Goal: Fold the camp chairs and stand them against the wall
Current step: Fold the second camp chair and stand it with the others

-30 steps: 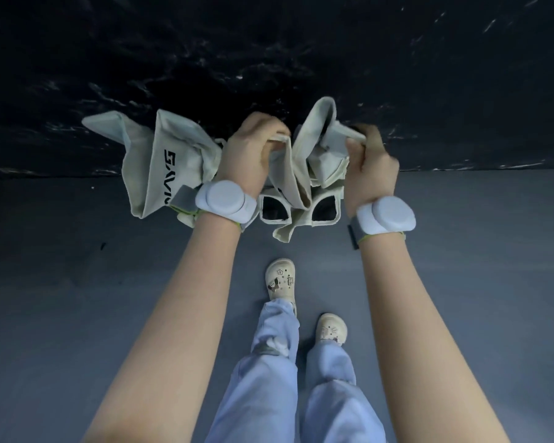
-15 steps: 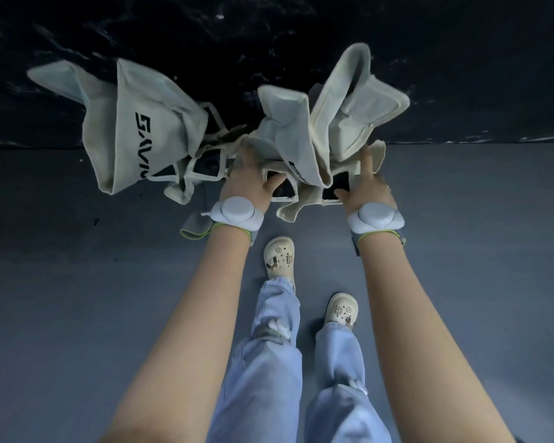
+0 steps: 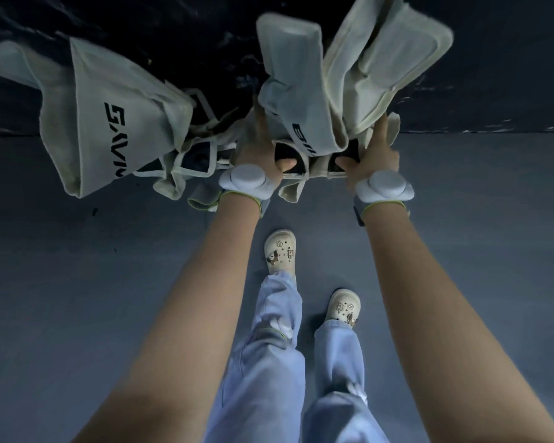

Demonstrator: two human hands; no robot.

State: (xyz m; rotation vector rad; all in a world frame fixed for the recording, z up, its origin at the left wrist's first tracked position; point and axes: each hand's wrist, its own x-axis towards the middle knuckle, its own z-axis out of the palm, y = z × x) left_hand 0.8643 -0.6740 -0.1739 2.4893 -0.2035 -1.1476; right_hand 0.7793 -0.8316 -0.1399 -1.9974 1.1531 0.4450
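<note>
Two folded camp chairs [image 3: 317, 91] at wall [image 3: 173, 27] — left hand [image 3: 259, 155], right hand [image 3: 376, 155] grip one; fingers hidden.

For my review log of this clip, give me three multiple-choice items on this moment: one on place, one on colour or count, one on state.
1. Where does the second folded chair sit relative to the held one?
A. to its left
B. to its right
C. under the shoes

2. What colour is the chairs' fabric?
A. red
B. off-white
C. black

3. What are the hands doing?
A. hanging free
B. both on the right chair
C. one on each chair

Key: 1 A, it lies left of the held chair, by the dark wall. 2 B, pale cloth with black lettering. 3 B, left hand and right hand both meet that chair.
</note>
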